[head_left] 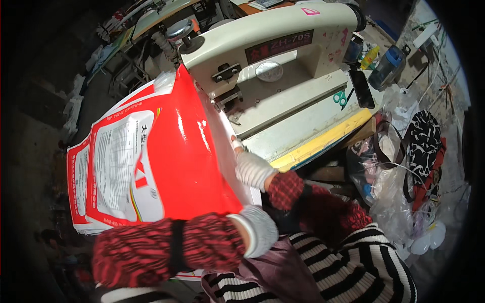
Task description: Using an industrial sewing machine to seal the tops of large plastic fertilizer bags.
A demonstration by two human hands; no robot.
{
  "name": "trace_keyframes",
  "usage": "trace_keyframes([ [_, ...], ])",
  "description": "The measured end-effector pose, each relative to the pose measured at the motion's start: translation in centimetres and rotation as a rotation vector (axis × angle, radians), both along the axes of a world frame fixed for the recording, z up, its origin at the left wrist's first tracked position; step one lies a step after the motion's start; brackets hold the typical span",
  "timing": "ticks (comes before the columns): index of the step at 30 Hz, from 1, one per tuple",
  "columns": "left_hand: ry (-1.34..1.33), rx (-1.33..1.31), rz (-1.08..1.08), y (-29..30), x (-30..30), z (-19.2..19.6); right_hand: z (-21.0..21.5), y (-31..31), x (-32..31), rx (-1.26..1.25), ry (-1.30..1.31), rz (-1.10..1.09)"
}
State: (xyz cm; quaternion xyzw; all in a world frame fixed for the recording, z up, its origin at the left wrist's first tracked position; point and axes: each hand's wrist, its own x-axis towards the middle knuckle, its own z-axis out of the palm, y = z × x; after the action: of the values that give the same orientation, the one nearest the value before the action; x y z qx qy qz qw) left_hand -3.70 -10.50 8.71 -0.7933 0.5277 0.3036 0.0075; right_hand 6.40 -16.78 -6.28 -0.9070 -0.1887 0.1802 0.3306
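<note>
A glossy red-and-white printed sack (187,146) lies on the left, with more sacks of the same kind under it. Its white edge runs beneath the head of a cream industrial sewing machine (217,43). My right hand (255,169), in a white knitted glove with bare fingertips, is closed at that edge, just in front of the needle area (231,103). Closer to my body, my left hand (257,230), in a similar glove, is by the sack's near corner; its fingers are turned away and hidden. Both forearms wear red-and-black sleeves.
On the machine table lie teal-handled scissors (340,97), a dark phone (361,89) and a yellow strip (323,141) along the front edge. Bottles (386,65) stand behind at right. Plastic bags (394,197) and cloth crowd the right side. Another worktable (164,17) is at the back left.
</note>
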Motion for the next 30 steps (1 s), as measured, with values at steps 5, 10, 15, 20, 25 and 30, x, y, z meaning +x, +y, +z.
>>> trace_keyframes([
  [5, -0.166, 0.236, 0.126, -1.1, 2.4, 7.9, 6.1, -2.2, -1.1, -0.283, 0.095, 0.021],
  [10, -0.139, 0.296, 0.201, 3.2, 6.3, 10.7, 5.4, 0.8, 4.4, -0.337, -0.033, 0.033],
  [15, 0.187, -0.118, 0.383, 1.6, 0.7, -6.8, 4.9, 0.9, 5.5, -0.195, -0.051, 0.020],
  [20, 0.132, -0.011, 0.128, 1.5, 2.3, -3.9, -2.2, -0.1, 0.2, -0.135, -0.106, 0.108],
  [25, -0.516, 0.106, -0.007, 3.5, 10.7, 5.5, 2.2, -2.7, -1.5, -0.068, 0.056, 0.058],
  [30, -0.119, 0.588, 0.048, 3.8, 12.0, 10.1, 3.7, -2.2, 0.1, -0.178, -0.097, 0.034],
])
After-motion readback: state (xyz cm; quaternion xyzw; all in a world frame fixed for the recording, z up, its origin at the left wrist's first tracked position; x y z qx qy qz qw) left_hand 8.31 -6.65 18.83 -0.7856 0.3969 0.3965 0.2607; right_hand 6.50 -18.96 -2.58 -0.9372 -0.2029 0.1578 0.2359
